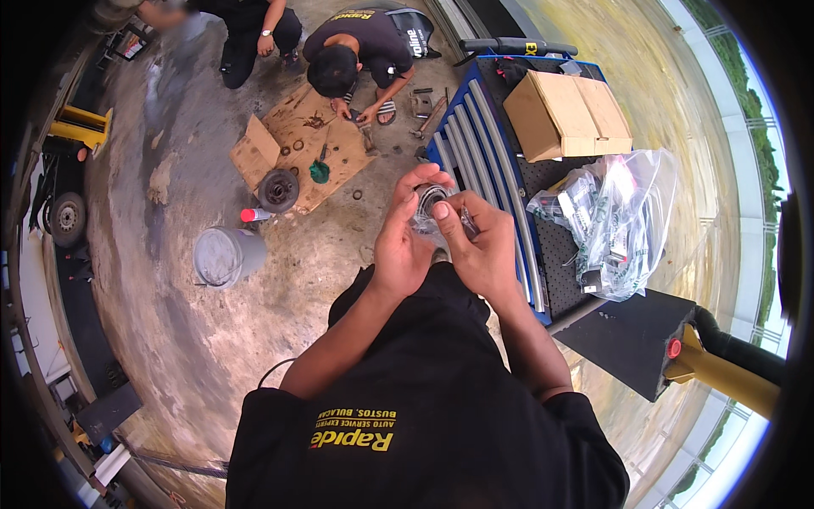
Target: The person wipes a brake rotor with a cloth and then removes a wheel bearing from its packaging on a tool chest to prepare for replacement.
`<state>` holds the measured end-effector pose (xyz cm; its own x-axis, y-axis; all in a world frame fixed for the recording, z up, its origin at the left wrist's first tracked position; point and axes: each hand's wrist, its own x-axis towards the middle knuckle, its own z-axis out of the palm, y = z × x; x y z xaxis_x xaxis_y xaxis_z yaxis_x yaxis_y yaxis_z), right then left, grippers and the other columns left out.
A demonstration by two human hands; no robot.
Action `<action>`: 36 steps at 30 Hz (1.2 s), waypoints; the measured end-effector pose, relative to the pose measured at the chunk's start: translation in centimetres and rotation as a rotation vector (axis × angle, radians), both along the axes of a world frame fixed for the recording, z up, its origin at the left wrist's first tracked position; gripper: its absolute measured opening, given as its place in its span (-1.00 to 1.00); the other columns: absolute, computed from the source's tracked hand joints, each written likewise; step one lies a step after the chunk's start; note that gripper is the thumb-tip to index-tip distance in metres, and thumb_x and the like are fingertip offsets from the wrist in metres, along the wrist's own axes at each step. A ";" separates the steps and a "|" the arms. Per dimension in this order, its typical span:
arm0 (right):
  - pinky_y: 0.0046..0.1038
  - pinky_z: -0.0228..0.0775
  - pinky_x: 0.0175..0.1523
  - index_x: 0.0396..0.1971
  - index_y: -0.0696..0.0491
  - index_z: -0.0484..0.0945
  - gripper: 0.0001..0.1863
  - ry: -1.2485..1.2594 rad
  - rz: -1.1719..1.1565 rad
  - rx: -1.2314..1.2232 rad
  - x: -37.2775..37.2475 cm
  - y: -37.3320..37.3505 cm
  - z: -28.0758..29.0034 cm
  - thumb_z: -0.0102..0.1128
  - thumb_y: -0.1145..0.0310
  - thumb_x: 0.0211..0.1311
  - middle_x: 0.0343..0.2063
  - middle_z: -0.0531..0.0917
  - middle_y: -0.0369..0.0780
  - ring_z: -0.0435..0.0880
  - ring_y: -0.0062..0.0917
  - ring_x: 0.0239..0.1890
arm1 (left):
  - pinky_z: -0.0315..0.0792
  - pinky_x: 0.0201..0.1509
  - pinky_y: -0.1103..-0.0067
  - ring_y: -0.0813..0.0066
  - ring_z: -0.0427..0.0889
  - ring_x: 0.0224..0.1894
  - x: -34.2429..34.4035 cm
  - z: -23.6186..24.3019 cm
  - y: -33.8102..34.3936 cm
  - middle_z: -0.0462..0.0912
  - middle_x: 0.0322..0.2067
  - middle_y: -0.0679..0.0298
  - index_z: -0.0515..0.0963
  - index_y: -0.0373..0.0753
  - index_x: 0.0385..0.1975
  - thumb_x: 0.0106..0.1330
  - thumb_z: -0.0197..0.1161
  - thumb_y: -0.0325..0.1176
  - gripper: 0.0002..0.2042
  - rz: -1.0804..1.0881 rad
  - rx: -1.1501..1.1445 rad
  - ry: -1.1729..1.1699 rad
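A round metal bearing in clear plastic wrap is held up in front of my body. Curved around its left side, my left hand has its fingers closed over the far edge. My right hand grips the other side, with its thumb pressed on the face and the wrap. Part of the bearing is hidden behind my fingers and thumb.
A blue tool cart to the right carries a cardboard box and a plastic bag of packages. Ahead, a co-worker crouches over flattened cardboard with a dark hub. A grey bucket stands left.
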<state>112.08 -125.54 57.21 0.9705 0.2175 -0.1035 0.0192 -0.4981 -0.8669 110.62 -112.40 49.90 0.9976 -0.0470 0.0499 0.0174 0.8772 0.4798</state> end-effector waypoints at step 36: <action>-0.60 0.06 -0.39 -0.35 0.07 0.63 -0.73 0.011 -0.834 0.505 -9.5 -22.1 -4.4 0.28 0.21 0.53 -0.52 0.49 -0.51 0.25 -0.85 -0.47 | 0.51 0.27 0.50 0.50 0.63 0.13 2.1 -2.4 -19.0 0.65 0.23 0.13 0.47 -0.26 0.21 0.72 -0.05 -0.11 -0.64 -0.731 0.607 0.139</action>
